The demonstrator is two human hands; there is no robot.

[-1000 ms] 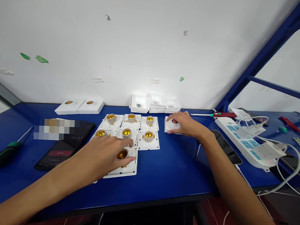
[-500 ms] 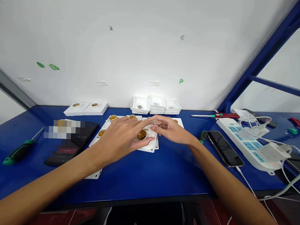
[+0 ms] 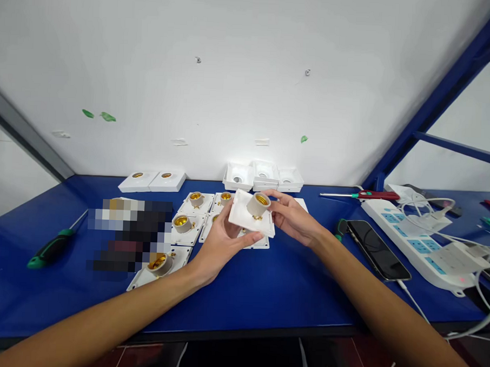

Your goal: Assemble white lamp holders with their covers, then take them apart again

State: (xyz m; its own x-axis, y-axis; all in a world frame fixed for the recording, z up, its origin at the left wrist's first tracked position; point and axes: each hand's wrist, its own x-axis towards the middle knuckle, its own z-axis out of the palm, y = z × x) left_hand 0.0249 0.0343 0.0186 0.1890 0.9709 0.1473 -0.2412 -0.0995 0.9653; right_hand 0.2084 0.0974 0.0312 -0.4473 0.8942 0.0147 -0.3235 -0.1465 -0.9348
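Observation:
A white square lamp-holder plate with a brass-lined socket [image 3: 253, 212] is held up above the blue table [image 3: 265, 282], tilted toward me. My left hand [image 3: 220, 247] grips its near and left edge from below. My right hand [image 3: 292, 217] pinches its right edge, fingers curled. Below and to the left, several more socket plates [image 3: 188, 224] lie in rows on the table, and one [image 3: 157, 264] lies nearer to my left forearm.
Empty white covers [image 3: 264, 175] and two closed white units [image 3: 153, 181] sit by the wall. A green-handled screwdriver [image 3: 53, 247] lies far left. A phone [image 3: 378, 249], a white power strip [image 3: 423, 245] with cables and a red-handled screwdriver [image 3: 358, 194] lie to the right.
Both hands came together from separate spots on the table and lifted one socket plate. It now hangs tilted above the rows, and my view has shifted left.

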